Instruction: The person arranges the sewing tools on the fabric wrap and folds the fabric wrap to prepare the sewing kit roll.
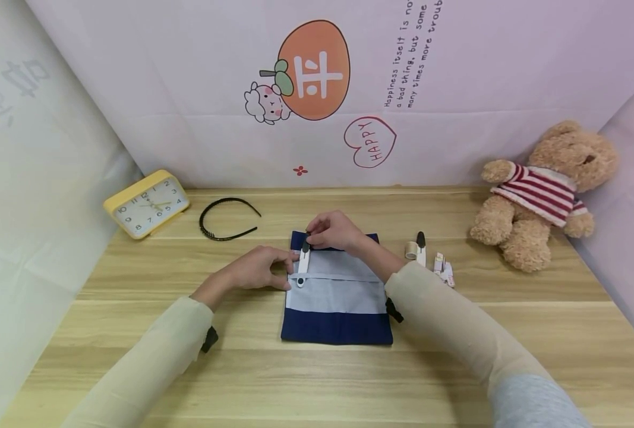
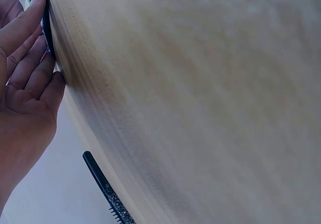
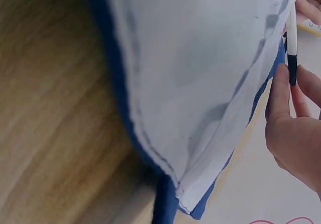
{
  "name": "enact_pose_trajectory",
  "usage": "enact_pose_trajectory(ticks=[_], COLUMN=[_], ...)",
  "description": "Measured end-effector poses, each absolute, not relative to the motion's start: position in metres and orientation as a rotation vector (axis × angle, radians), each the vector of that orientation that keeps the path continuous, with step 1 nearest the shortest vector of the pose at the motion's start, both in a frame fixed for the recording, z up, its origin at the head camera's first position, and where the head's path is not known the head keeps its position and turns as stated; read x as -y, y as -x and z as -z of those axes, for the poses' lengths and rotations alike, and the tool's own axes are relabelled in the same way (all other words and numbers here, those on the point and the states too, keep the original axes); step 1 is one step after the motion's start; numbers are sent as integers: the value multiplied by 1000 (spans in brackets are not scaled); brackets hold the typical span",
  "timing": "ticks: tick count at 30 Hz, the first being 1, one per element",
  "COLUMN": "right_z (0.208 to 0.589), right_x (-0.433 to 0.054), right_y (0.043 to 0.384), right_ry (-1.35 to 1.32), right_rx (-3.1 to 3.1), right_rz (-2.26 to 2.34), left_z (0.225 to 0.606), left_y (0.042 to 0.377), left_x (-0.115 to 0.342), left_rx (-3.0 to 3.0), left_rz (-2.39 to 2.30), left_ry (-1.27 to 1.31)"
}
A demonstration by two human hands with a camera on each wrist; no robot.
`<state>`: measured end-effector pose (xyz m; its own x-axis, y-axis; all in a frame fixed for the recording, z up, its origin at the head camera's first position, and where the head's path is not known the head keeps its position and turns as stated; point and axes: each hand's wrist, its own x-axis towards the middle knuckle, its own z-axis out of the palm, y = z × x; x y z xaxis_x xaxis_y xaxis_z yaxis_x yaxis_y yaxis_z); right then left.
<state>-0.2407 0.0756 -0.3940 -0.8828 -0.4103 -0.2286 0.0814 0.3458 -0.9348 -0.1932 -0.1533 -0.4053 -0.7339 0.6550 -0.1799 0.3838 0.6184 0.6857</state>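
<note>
A grey and navy cloth organizer (image 1: 343,297) lies flat on the table, with a light strip running across it. My right hand (image 1: 334,230) pinches the black end of a slim white tool (image 1: 304,260) at the organizer's upper left. The tool's lower end, marked with a black dot, reaches just past the strip. In the right wrist view, thumb and fingers (image 3: 281,91) close around that black tip beside the grey cloth (image 3: 200,73). My left hand (image 1: 263,267) touches the organizer's left edge, thumb and forefinger apart and extended.
A similar white tool (image 1: 421,246), a beige spool (image 1: 411,250) and a small white item (image 1: 444,270) lie beyond the right forearm. A black headband (image 1: 217,238) and a yellow clock (image 1: 148,205) are at back left. A teddy bear (image 1: 543,199) sits at right.
</note>
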Motion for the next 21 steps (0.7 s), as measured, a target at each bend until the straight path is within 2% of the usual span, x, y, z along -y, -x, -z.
enact_pose_trajectory(ticks=[21], right_z=[392], right_x=[-73], right_y=[236], right_ry=[467], right_rx=[-2278], right_rz=[1273], left_z=[401], left_y=[189], left_x=[153], left_rx=[-2430], left_rz=[-910], left_ry=[-825])
